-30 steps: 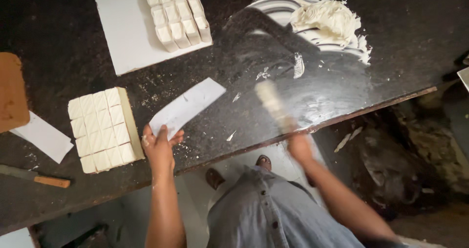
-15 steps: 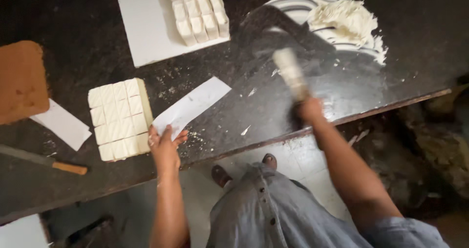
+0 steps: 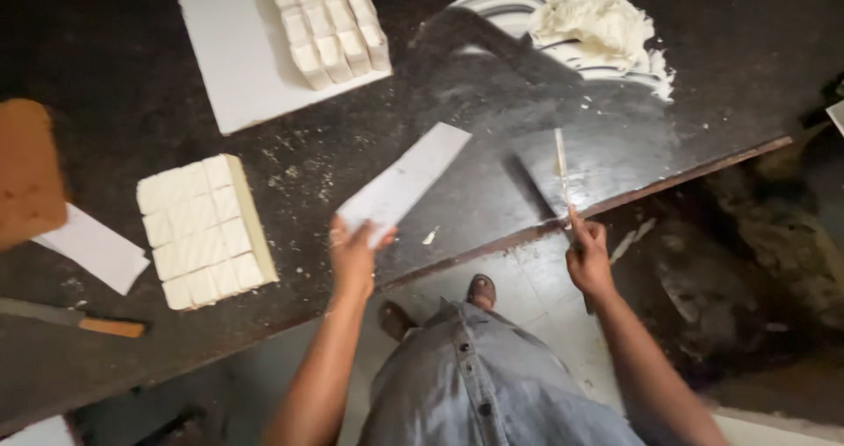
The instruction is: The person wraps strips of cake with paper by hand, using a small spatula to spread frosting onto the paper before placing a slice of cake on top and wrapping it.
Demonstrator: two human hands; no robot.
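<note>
My left hand [image 3: 354, 257] grips the near end of a long white paper strip [image 3: 406, 181] that lies across the dark table [image 3: 123, 86]. At the table's front edge my right hand [image 3: 587, 254] holds a thin flat scraper blade [image 3: 560, 166], which stands on edge on the tabletop and points away from me. A pale block scored into small squares [image 3: 206, 231] lies to the left of my left hand. At the back right sits a mound of white paste [image 3: 596, 22] with smears around it.
A white board [image 3: 230, 59] at the back carries rows of cut pale pieces [image 3: 329, 22]. A brown board [image 3: 28, 172], a loose white paper [image 3: 95, 248] and a wooden-handled knife [image 3: 75, 319] lie at the left. White crumbs dot the tabletop. My feet stand on the floor below.
My right hand has pulled back from over the table to its front edge, and the scraper now stands thin on edge. My left hand stays on the paper strip.
</note>
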